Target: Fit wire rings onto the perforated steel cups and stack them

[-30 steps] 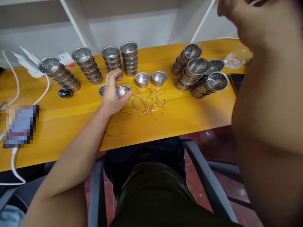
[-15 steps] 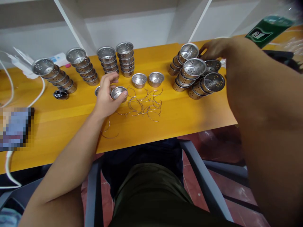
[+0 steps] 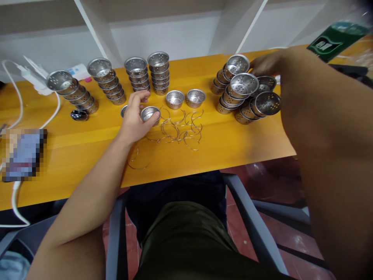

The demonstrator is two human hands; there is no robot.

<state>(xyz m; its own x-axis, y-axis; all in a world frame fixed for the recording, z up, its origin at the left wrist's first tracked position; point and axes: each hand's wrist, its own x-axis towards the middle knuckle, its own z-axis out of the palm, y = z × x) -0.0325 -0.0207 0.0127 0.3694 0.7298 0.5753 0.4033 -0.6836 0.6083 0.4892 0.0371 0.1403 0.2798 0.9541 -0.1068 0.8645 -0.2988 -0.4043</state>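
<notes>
Right hand point(image 3: 266, 64), raised high second ago, now down behind stacks point(image 3: 243, 86); we cannot tell its grip. Left hand point(image 3: 136, 116) stays spread, thumb at cup point(image 3: 149, 112). We now have both among cups.

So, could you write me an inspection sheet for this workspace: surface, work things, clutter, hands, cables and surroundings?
Surface: yellow-brown table, stacks set towards the back.
Work things: perforated metal cups, most stacked, some single; curved wires lie loose in front.
Clutter: pixelated device at left, small black object by the leftmost stack, green item far right.
Hands: left hand at a single cup, grip unclear; right hand behind the right-hand stacks, fingers mostly hidden.
Cables: white cables at left.
Surroundings: white shelving behind, grey chair, reddish floor.
</notes>
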